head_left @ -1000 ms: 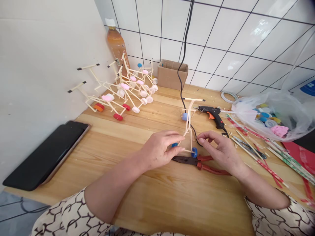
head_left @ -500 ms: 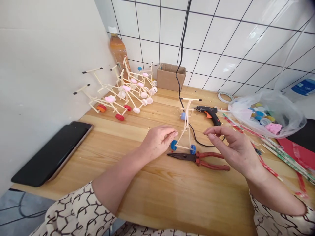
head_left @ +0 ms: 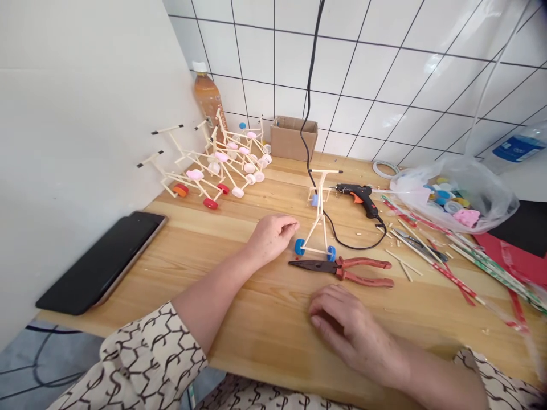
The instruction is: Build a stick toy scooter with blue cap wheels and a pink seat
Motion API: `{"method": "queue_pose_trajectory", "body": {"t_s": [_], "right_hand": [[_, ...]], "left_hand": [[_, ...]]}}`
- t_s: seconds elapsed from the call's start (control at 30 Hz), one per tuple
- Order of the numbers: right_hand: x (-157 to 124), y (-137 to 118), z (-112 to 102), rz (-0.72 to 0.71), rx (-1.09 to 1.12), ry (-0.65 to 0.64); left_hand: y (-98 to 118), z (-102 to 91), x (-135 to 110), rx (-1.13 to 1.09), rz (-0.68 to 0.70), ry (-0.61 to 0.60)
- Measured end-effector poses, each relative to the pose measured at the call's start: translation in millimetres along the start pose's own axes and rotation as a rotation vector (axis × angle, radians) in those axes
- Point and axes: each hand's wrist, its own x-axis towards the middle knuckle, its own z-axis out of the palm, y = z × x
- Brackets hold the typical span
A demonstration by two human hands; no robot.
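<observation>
A small stick tricycle with blue cap wheels stands upright on the wooden table. My left hand rests just left of its rear wheel, fingers loosely curled, holding nothing and not touching it. My right hand lies palm down on the table near the front edge, fingers loosely bent, empty. Red-handled pliers lie between the model and my right hand.
A black glue gun with its cord lies behind the model. Several finished stick models stand at the back left by a bottle and a cardboard box. A phone lies left; sticks and a bag of caps lie right.
Both hands have let go of the blue-wheeled model, which now stands by itself. My right hand dropped from mid-air down to the table's front edge; my left hand drew slightly left.
</observation>
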Motion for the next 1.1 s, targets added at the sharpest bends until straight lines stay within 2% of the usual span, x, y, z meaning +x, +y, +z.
{"method": "queue_pose_trajectory", "body": {"t_s": [0.17, 0.4, 1.1], "right_hand": [[2.4, 12.4, 2.7, -0.083, 0.008, -0.001], [1.6, 15.4, -0.5, -0.139, 0.028, 0.000], [1.7, 16.8, -4.8, -0.170, -0.006, -0.029]], "left_hand": [[-1.3, 0.5, 1.4, -0.031, -0.037, -0.001], [-1.7, 0.6, 1.6, -0.030, -0.033, 0.011], [-6.0, 12.5, 12.8, -0.016, -0.036, 0.008]]}}
